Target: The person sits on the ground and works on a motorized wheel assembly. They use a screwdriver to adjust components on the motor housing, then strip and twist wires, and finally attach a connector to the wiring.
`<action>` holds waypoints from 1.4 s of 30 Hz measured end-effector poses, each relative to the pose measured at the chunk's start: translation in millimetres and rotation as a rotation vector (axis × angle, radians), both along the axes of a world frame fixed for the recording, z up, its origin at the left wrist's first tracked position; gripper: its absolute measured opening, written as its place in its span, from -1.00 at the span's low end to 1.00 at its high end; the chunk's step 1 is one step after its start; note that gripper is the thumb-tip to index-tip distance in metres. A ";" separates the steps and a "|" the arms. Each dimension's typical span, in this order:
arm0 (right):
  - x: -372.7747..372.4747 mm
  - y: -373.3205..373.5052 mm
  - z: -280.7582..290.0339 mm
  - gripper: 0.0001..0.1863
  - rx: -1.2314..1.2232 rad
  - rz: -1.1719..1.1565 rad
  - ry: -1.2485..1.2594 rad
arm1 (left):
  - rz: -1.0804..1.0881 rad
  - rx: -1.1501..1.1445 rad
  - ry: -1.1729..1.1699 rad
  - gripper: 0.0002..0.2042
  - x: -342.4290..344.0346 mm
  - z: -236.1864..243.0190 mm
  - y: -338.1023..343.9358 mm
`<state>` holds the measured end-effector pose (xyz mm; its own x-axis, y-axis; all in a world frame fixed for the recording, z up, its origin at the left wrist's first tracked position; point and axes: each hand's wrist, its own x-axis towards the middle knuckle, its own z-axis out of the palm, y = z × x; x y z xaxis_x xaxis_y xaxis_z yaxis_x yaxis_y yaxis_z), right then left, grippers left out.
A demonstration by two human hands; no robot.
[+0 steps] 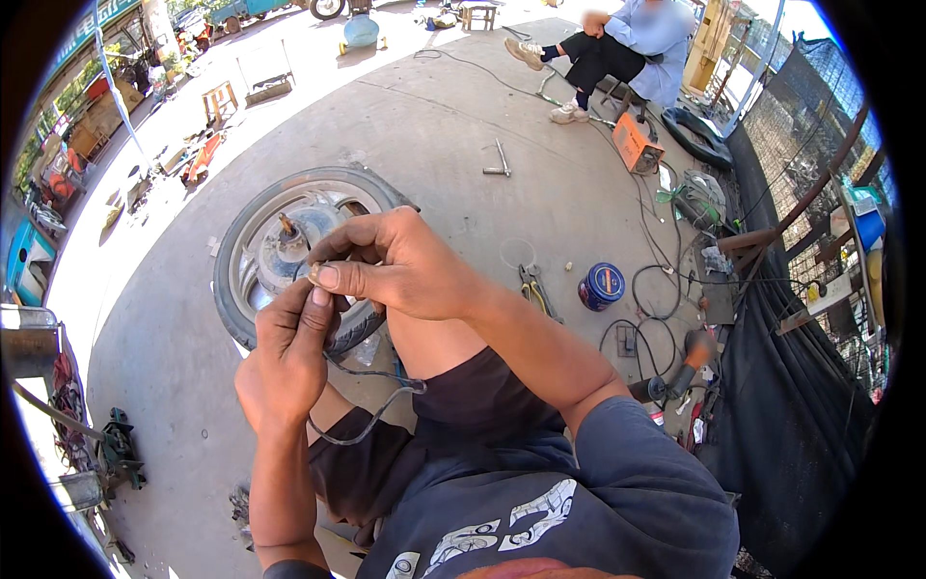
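My left hand [289,352] and my right hand [400,265] meet at their fingertips, thumbs and fingers closed in a pinch on a thin dark cable. The pinched end itself is mostly hidden by my fingers. Below the left hand, a grey length of cable [362,439] loops over my knees. Just beyond my hands a wheel [226,280] with a black tyre and dusty metal rim lies flat on the ground. A threaded axle stub [287,225] stands up from its hub, with a dark wire beside it.
To the right lie pliers [533,289], a dark blue tin [602,287] and tangled cables. Farther off are a T-shaped wrench [499,162], an orange box-shaped machine [638,145] and a seated person [617,48]. Black netting [772,386] borders the right side.
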<state>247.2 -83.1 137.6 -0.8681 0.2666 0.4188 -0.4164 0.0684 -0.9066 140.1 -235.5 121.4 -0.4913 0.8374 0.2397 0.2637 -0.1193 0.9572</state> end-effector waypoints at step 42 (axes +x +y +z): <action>0.4 -2.2 -24.9 -0.85 0.059 -0.246 0.164 | 0.023 0.009 -0.134 -0.76 12.9 -0.8 14.9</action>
<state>247.6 -85.4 112.8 -0.7002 0.4316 0.5687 -0.5211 0.2356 -0.8203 153.0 -220.6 120.6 -0.5385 0.8236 0.1778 0.1364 -0.1230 0.9830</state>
